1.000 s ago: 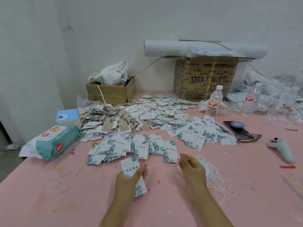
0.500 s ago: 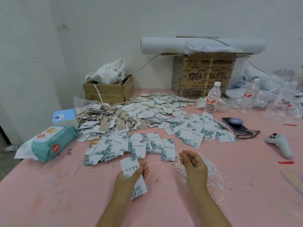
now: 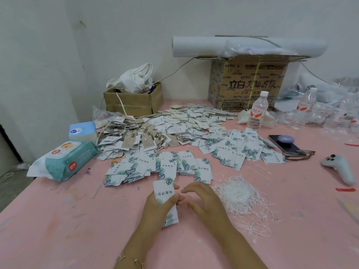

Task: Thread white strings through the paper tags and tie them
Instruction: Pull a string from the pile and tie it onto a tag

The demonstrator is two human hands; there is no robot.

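Note:
My left hand (image 3: 155,208) grips a small stack of white leaf-print paper tags (image 3: 164,192), held upright over the pink table (image 3: 77,220). My right hand (image 3: 204,200) sits close beside it, its curled fingertips meeting the left fingers at the tags' right edge, pinching a thin white string that is barely visible there. A tangled pile of white strings (image 3: 239,195) lies just right of my right hand. More leaf-print tags (image 3: 169,167) are spread in rows just beyond my hands. Brown tags with strings (image 3: 136,140) lie heaped further back on the left.
A wipes pack (image 3: 66,162) and a blue tissue box (image 3: 82,131) sit at the left edge. Two cartons (image 3: 134,101) (image 3: 250,82) stand by the wall. A water bottle (image 3: 257,111), a phone (image 3: 283,142) and a grey controller (image 3: 340,169) lie to the right.
My right hand has moved left from beside the string pile to meet my left hand at the tags. The taut string between the hands no longer shows.

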